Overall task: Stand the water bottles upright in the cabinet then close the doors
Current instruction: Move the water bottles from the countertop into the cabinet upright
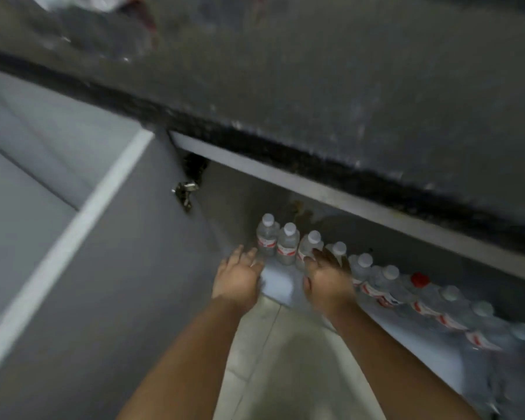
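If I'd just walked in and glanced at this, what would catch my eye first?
Probably the row of water bottles with white caps, standing along the cabinet shelf, with one red cap among them further right. Next, the two bare hands reaching in: the left hand spread open near the shelf's front edge, the right hand touching a bottle. The open cabinet door hangs at left.

Dim, grey light; we see heavy motion blur throughout, worst at the tilted, wide-angle edges. Soft glare on the countertop (376,71); the cabinet (285,174) interior is shadowed
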